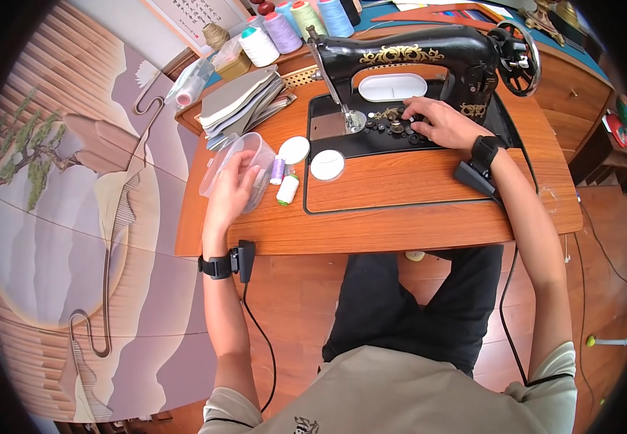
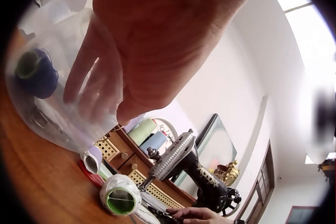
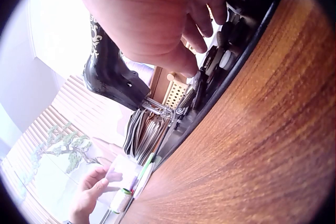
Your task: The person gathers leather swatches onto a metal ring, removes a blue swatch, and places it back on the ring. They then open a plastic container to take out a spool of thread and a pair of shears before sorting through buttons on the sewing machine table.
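Observation:
My left hand (image 1: 234, 184) grips a clear plastic box (image 1: 261, 155) at the left of the sewing table, fingers within its walls. Through the plastic a dark blue spool of thread (image 2: 38, 74) shows inside. Beside the box stand a purple thread spool (image 1: 278, 171) and a white thread spool (image 1: 288, 189). My right hand (image 1: 447, 124) reaches over the bed of a black sewing machine (image 1: 407, 52), palm down. Its fingertips rest among a scatter of dark buttons (image 1: 396, 126), with a few white ones between. The palm partly hides the buttons in the right wrist view.
Two round white discs (image 1: 328, 165) lie near the spools. A white oval tray (image 1: 393, 87) sits behind the buttons under the machine's arm. Fabric swatches (image 1: 244, 101) are stacked at the back left, below large thread cones (image 1: 282, 32). The handwheel (image 1: 519, 58) is at the right.

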Demonstrator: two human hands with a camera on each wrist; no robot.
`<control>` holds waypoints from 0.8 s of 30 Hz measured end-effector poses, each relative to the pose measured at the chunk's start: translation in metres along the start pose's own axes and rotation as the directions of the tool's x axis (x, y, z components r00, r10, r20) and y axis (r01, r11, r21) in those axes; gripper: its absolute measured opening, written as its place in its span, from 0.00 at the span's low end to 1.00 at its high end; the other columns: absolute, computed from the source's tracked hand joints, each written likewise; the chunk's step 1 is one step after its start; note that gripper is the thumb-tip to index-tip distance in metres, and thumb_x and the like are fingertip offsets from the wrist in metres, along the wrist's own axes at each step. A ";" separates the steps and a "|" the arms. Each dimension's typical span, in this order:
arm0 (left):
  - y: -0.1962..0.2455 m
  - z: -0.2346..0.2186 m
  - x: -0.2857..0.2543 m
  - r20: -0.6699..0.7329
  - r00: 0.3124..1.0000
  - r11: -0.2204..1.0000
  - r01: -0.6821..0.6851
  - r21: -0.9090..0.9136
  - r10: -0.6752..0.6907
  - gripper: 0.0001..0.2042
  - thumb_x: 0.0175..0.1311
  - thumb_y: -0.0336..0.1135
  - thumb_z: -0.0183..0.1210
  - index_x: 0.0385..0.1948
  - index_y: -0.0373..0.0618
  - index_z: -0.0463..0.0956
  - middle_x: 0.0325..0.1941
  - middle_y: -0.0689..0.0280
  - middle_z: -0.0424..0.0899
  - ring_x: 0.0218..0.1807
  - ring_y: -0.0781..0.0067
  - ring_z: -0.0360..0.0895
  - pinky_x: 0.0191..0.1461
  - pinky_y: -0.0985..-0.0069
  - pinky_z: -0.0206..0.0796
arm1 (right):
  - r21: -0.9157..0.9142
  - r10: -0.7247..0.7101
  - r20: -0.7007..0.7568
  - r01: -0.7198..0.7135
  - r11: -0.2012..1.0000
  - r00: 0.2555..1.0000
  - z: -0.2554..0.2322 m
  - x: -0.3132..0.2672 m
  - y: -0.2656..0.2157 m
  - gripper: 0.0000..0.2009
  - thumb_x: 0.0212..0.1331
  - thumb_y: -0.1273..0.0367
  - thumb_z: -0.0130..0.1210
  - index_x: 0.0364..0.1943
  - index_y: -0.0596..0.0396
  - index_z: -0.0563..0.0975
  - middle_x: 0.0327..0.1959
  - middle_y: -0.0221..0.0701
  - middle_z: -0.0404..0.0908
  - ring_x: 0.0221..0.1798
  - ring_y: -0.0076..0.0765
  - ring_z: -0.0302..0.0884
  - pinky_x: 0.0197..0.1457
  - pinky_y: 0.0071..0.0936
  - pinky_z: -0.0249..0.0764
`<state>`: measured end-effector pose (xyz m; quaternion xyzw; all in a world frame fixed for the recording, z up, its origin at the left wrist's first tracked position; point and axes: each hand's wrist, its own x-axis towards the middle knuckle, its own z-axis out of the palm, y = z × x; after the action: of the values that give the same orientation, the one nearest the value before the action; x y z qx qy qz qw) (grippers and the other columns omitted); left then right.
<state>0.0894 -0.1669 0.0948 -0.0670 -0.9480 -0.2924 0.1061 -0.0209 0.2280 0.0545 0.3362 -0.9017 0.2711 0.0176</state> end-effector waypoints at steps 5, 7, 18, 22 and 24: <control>0.029 0.009 0.002 -0.163 0.940 0.920 -0.242 0.308 0.301 0.18 0.60 0.31 0.61 0.51 0.39 0.72 0.51 0.52 0.79 0.53 0.50 0.76 0.55 0.64 0.67 | 0.000 -0.012 -0.002 0.012 1.000 1.000 0.001 -0.001 0.001 0.10 0.64 0.69 0.52 0.46 0.57 0.74 0.63 0.44 0.69 0.64 0.53 0.67 0.64 0.41 0.66; 0.040 0.016 0.011 -0.046 0.941 0.915 -0.313 0.256 0.335 0.19 0.58 0.31 0.62 0.50 0.39 0.72 0.52 0.53 0.77 0.56 0.49 0.73 0.57 0.63 0.65 | 0.010 -0.007 -0.009 0.007 1.000 1.000 0.001 0.000 0.001 0.10 0.64 0.69 0.52 0.46 0.57 0.74 0.63 0.44 0.70 0.64 0.53 0.67 0.64 0.40 0.66; 0.044 0.052 0.070 0.425 0.896 0.865 -0.311 0.395 0.128 0.27 0.59 0.42 0.63 0.57 0.40 0.66 0.56 0.51 0.75 0.61 0.49 0.69 0.62 0.61 0.62 | 0.039 0.035 -0.013 -0.034 0.999 0.999 0.004 -0.001 0.005 0.11 0.64 0.68 0.52 0.48 0.56 0.73 0.62 0.42 0.70 0.65 0.51 0.66 0.68 0.40 0.62; 0.054 0.062 0.057 0.437 0.882 0.874 -0.343 0.344 0.175 0.27 0.59 0.45 0.63 0.56 0.40 0.68 0.54 0.50 0.76 0.62 0.50 0.68 0.64 0.61 0.61 | 0.021 0.014 -0.011 -0.014 1.000 1.000 0.003 -0.001 0.004 0.12 0.64 0.68 0.52 0.48 0.56 0.73 0.62 0.42 0.70 0.65 0.52 0.66 0.67 0.39 0.63; 0.062 0.068 0.045 0.435 0.883 0.877 -0.343 0.336 0.178 0.26 0.59 0.46 0.62 0.55 0.40 0.69 0.54 0.50 0.76 0.61 0.49 0.69 0.63 0.62 0.62 | 0.020 0.015 -0.007 -0.015 1.000 1.000 0.004 -0.002 0.006 0.12 0.64 0.68 0.52 0.48 0.57 0.73 0.62 0.42 0.70 0.64 0.52 0.66 0.67 0.39 0.63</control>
<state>0.0467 -0.0749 0.0845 -0.2303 -0.9710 -0.0541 -0.0345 -0.0225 0.2305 0.0476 0.3287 -0.9014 0.2815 0.0156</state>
